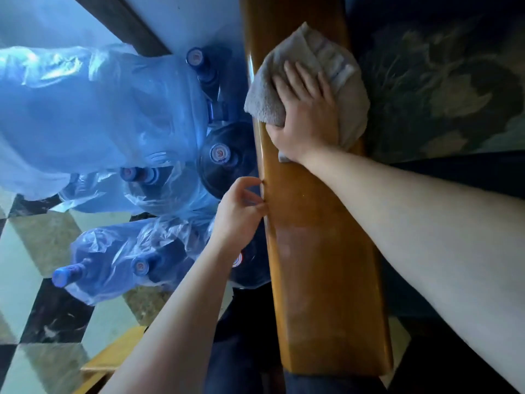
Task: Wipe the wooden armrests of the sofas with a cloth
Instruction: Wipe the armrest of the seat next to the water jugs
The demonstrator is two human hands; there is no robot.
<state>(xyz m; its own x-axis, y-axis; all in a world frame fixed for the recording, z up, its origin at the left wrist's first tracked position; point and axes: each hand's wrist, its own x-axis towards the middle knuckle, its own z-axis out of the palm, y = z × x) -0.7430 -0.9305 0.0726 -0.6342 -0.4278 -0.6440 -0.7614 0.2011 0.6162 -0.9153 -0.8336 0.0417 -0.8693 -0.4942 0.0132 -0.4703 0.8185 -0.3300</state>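
A long glossy wooden armrest (318,251) runs from the bottom centre up to the top of the view. A grey folded cloth (326,52) lies on its far part. My right hand (305,115) lies flat on the cloth with straight fingers, pressing it onto the wood. My left hand (238,211) is at the armrest's left edge, its fingers curled against the side of the wood.
Several blue water jugs (221,157) wrapped in clear plastic bags stand on the checkered tile floor (34,280) left of the armrest. The dark floral sofa seat (443,89) lies to the right. A light wooden piece (113,356) sits at the bottom left.
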